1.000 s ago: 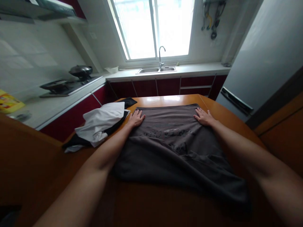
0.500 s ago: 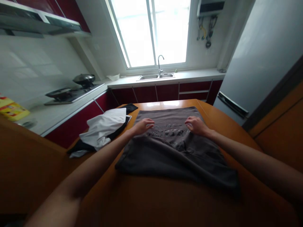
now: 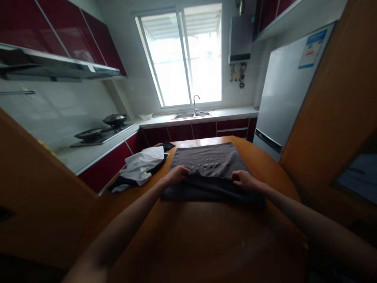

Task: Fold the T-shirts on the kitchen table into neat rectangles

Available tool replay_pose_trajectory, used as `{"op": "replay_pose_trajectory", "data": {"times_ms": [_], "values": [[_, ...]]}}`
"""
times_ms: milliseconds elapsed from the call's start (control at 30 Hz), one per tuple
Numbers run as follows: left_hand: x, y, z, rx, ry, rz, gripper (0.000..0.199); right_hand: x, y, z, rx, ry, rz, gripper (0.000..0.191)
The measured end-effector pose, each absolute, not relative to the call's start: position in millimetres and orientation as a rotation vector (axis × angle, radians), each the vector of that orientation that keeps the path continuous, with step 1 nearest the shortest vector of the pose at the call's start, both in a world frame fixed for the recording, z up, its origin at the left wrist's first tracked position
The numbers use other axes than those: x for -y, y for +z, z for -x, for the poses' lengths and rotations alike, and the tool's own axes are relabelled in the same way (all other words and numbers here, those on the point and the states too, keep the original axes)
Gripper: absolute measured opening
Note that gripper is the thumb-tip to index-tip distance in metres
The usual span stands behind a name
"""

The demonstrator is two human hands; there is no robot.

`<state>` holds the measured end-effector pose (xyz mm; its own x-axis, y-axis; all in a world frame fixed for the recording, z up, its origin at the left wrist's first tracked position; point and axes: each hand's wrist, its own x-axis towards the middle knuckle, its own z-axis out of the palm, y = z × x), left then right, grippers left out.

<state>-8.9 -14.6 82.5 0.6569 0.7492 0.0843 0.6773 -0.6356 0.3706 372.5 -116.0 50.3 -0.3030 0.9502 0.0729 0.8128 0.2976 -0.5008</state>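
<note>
A dark grey T-shirt (image 3: pixel 206 155) with a dark print across its middle lies spread and partly folded on the wooden table (image 3: pixel 206 236). My left hand (image 3: pixel 176 174) pinches a raised edge of its cloth just left of the print. On the right side my right hand (image 3: pixel 244 179) has its fingers closed on the same edge. Between the two hands that edge runs nearly straight, with the near flap of cloth hanging below it towards me. The fingertips of both hands are partly hidden by the fabric.
Left of the T-shirt lies a loose heap of white and black clothes (image 3: pixel 144 161). Beyond the table are a counter with a sink (image 3: pixel 188 115), a stove with a wok (image 3: pixel 114 119) and a fridge (image 3: pixel 273 90). A wooden panel (image 3: pixel 35 188) rises at the left.
Both hands hovered loosely over the cloth before; now they grip its edge. The near part of the T-shirt has been drawn up and away from me. The view has tilted upward.
</note>
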Motion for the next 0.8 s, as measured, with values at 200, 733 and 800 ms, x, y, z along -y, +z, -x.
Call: {"op": "replay_pose_trajectory", "data": {"times_ms": [200,733,800], "values": [[98,118,33,-1.208,0.441,-2.609,0.019,172,78,-375,2.242,0.517,1.233,0.007],[318,41,70,-1.362,0.321,-2.362,0.026,308,34,-359,2.474,0.504,1.204,0.011],[308,44,68,-1.383,0.456,-2.339,0.021,294,34,-358,2.32,0.456,1.319,0.016]]}}
